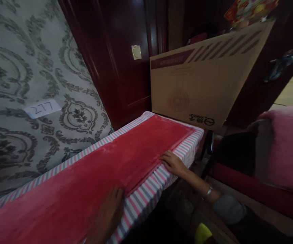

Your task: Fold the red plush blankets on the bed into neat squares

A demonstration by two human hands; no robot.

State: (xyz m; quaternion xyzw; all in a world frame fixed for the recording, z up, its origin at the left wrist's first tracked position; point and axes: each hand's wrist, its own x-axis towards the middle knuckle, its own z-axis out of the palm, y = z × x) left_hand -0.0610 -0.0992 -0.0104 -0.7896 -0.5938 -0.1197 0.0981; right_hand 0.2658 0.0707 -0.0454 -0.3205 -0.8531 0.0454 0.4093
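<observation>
A long folded red plush blanket (136,145) lies along a narrow surface covered by a striped cloth (141,200) in white, pink and grey. At the blanket's near edge is my left hand (109,206), somewhat blurred, its fingers curled in on the fabric. Farther right along that same edge, my right hand (173,163) pinches the blanket close to its far right part, with the thumb side partly hidden. The blanket looks mostly flat, with layered folds along the near side.
A large cardboard box (192,81) stands behind the right end, against dark red doors (116,51). Patterned wallpaper (77,112) with a paper label (43,108) borders the left side. A pink fluffy cover (288,149) is at the right.
</observation>
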